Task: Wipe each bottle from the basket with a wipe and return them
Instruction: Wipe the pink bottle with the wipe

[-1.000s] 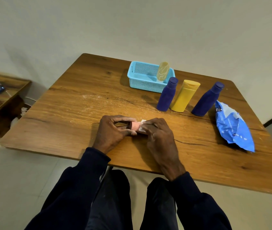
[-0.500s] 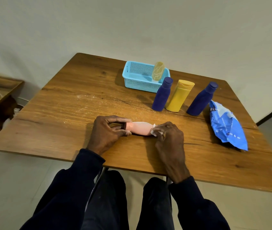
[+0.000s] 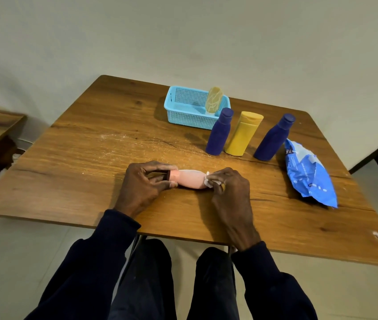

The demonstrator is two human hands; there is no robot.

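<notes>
wipe [image 3: 209, 181] slid rightward along pink bottle [image 3: 189, 179] near table edge [image 3: 178, 224], left hand [image 3: 144, 188] gripping cap [image 3: 167, 175], right hand [image 3: 229, 192] wipe.

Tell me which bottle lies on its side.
The pink bottle, flat on the table, left hand at its cap; the rest stand upright or nearly.

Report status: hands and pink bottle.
Left hand grips pink bottle at cap end, lying on table. Right hand pinches wipe against its base. Nothing blocking.

The person is wearing a dark navy top with 2 long sleeves [image 3: 86, 262] ending at the wrists, and dark trousers [image 3: 151, 285]. The left hand [image 3: 144, 185] and right hand [image 3: 229, 192] are showing bare.
</notes>
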